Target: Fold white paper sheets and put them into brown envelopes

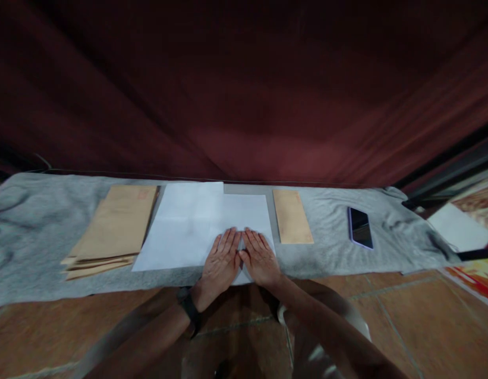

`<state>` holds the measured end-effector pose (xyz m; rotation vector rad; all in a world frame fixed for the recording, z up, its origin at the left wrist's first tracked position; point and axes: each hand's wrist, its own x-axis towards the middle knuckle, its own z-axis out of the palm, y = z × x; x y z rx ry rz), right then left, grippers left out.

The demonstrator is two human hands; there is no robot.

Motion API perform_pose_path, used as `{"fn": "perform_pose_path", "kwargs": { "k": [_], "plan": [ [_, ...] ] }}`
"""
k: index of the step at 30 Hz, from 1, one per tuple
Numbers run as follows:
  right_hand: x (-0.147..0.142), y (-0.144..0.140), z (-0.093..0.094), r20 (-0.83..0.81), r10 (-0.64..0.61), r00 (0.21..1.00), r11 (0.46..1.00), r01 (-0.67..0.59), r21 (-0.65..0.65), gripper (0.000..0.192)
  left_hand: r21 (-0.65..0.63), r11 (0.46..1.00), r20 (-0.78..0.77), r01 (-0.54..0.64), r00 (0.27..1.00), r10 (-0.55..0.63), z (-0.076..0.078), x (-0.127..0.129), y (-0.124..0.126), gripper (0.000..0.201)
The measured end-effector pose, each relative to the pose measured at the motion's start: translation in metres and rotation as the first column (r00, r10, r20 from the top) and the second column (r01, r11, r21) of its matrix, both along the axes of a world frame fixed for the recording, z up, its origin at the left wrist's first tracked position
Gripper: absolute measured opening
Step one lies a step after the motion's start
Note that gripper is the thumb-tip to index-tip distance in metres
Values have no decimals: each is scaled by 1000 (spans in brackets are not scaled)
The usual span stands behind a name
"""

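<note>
White paper sheets (181, 226) lie flat in the middle of the grey cloth, one overlapping another. On the right-hand sheet (244, 210), near its front edge, my left hand (223, 260) rests palm down with its fingers stretched out. Beside it my right hand (260, 258) lies flat too, the thumbs close together. Neither hand grips anything; the paper under the palms is hidden. Left of the paper is a stack of brown envelopes (120, 221). A single brown envelope (292, 216) lies just right of the sheets.
A phone (360, 227) with a purple edge lies on the grey cloth (326, 258) at the right. Behind the narrow surface hangs a dark red curtain (244, 116). Brown floor tiles (402, 316) show in front. White paper (460, 226) and a colourful printed item (476, 279) are far right.
</note>
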<state>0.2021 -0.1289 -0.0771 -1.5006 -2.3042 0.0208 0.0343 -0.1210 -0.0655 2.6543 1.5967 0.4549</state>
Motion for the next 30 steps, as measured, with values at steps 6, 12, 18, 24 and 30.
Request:
{"fn": "perform_pose_path", "kwargs": {
  "k": [6, 12, 18, 24, 30],
  "plan": [
    [22, 0, 2, 20, -38, 999, 999, 38, -7, 59, 16, 999, 27, -43, 999, 42, 3, -16, -4, 62],
    [40, -2, 3, 20, -44, 999, 999, 45, -25, 60, 17, 997, 8, -72, 997, 72, 1, -30, -3, 67],
    [51, -2, 0, 5, -54, 999, 998, 55, -38, 59, 18, 1000, 13, -10, 1000, 10, 8, -40, -10, 75],
    [50, 0, 4, -13, -30, 999, 997, 29, -67, 58, -144, 909, -48, 391, 915, -401, 26, -35, -22, 79],
    [69, 16, 13, -149, 58, 987, 978, -86, -189, 48, -285, 870, 97, 402, 915, -391, 38, -51, -4, 55]
  ]
}}
